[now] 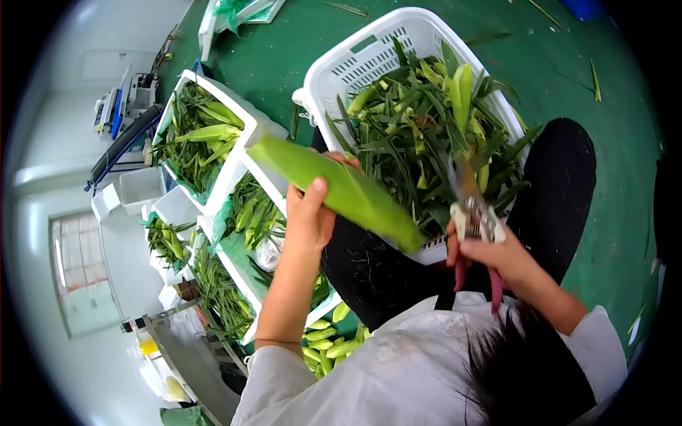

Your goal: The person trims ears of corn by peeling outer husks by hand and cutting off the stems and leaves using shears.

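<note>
My left hand is wrapped round an ear of corn in its green husk, held slantwise over my lap. In my right hand is a pair of pruning shears with pinkish-red handles, their blades pointing up and blurred. Both hands are above the near side of a white plastic basket. Cut husk leaves and stalk ends fill that basket. The far end of the corn ear is blurred, and part of my left fingers is hidden behind it.
White foam boxes holding corn and leaves stand along the left. Husked-looking green ears lie in a pile by my left side. My legs flank the basket. Leaf scraps lie on the green floor.
</note>
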{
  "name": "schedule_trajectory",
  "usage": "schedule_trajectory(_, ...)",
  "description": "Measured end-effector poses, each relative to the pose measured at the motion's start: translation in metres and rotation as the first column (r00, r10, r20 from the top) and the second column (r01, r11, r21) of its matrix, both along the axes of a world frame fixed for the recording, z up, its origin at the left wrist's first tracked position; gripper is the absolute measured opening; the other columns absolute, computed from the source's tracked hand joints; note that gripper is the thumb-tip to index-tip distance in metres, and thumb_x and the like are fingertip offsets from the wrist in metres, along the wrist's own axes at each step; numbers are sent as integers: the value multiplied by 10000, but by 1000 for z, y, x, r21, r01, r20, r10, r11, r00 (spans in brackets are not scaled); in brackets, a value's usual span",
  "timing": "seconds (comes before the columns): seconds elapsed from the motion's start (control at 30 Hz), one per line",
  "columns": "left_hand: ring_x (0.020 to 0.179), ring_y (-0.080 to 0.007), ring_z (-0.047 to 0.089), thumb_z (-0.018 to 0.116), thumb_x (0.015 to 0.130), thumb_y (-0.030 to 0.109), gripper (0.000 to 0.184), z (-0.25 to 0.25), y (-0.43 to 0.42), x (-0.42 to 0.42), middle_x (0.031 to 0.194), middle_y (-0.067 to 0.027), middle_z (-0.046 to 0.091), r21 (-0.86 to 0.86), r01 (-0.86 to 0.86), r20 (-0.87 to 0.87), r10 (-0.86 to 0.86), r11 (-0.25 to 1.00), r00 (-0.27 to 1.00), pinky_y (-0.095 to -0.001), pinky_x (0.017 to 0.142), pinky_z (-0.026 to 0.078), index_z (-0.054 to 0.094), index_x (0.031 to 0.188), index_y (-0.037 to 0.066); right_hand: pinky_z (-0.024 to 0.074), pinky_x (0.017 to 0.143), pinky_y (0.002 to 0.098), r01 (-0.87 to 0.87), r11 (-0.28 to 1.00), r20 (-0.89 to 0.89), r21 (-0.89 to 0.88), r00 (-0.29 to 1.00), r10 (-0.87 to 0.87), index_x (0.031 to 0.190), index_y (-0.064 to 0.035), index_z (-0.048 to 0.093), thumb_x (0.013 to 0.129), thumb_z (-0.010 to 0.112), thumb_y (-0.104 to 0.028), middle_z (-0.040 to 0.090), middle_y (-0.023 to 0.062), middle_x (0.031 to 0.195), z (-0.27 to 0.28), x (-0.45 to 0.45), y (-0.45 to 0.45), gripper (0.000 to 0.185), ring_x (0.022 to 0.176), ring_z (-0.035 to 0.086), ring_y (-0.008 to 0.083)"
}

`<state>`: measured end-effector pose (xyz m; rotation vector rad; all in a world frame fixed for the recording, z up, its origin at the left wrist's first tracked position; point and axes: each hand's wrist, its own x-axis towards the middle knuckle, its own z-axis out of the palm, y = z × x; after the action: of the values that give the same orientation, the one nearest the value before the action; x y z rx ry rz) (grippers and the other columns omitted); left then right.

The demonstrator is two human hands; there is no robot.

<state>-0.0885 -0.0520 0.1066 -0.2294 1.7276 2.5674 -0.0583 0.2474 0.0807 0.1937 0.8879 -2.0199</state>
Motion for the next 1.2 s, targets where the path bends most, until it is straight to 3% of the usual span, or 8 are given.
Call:
schedule_trajectory(0.2, 1332, -304, 451, 622, 961, 295, 494, -11, 24, -5, 1287, -92, 535, 62, -459, -186, 462, 886, 867, -516, 1123, 352, 394, 1355, 105, 469, 912, 321, -289, 948, -100, 134, 948, 303, 1430, -26, 376, 890, 673, -168, 555, 73, 1212, 1, 18, -15, 632, 989, 562, 167)
schedule_trajectory(0.27, 1352, -311, 437, 592, 977, 325, 489, -14, 41, 4, 1311, -93, 525, 85, -508, -209, 514, 857, 832, -515, 1125, 349, 383, 1363, 109, 442, 925, 309, -239, 952, -4, 194, 970, 244, 1447, -37, 363, 883, 701, -221, 533, 64, 1191, 6, 6, -27, 683, 1056, 522, 172)
schedule_trajectory(0.4, 1303, -295, 491, 545, 995, 417, 516, -42, 67, 33, 1347, -148, 528, 105, -585, -118, 594, 804, 796, -492, 1121, 379, 425, 1347, 59, 434, 958, 322, 222, 870, -530, 440, 846, 52, 1429, 40, 341, 765, 828, -271, 540, 120, 1175, -45, -11, -61, 881, 1066, 529, 184)
schedule_trajectory(0.57, 1223, -260, 545, 574, 969, 470, 517, -44, 62, 33, 1307, -126, 574, 153, -658, 101, 651, 737, 752, -427, 1074, 417, 520, 1244, 36, 502, 679, 294, 307, 821, -662, 482, 741, 111, 1030, 6, 561, 795, 790, -201, 617, 51, 803, -60, -13, -62, 388, 714, 605, 171)
schedule_trajectory(0.73, 1189, -266, 542, 638, 934, 456, 542, -53, 17, 29, 1234, -105, 573, 279, -607, 407, 480, 744, 777, -489, 1019, 435, 472, 1287, 79, 490, 551, 251, -70, 935, -146, 349, 981, 128, 959, -22, 604, 878, 699, -133, 615, 30, 721, -30, -3, -41, 168, 610, 614, 120)
schedule_trajectory(0.9, 1162, -262, 564, 686, 922, 381, 556, -45, 5, 42, 1241, -87, 572, 81, -628, 157, 612, 774, 775, -483, 1002, 456, 430, 1314, 83, 493, 603, 246, 217, 746, -322, 630, 947, -4, 985, -14, 593, 836, 719, -84, 623, 25, 757, -31, 3, -14, 207, 641, 581, 89)
schedule_trajectory(1.07, 1133, -239, 584, 702, 915, 368, 510, -39, 12, 47, 1218, -81, 600, 191, -537, 166, 512, 822, 843, -450, 1016, 454, 489, 1268, 68, 511, 810, 346, 504, 681, -846, 530, 267, 461, 1218, -15, 510, 720, 797, -119, 668, 117, 1059, 9, -31, -47, 585, 865, 634, 254)
schedule_trajectory(1.2, 1266, -270, 530, 526, 969, 512, 601, -31, 3, 57, 1287, -99, 607, 388, -598, 250, 545, 701, 801, -443, 1100, 391, 497, 1343, 42, 523, 819, 326, -96, 940, -476, 327, 843, 252, 1262, 22, 508, 802, 691, -96, 660, 101, 1040, -8, -30, -46, 509, 936, 642, 167)
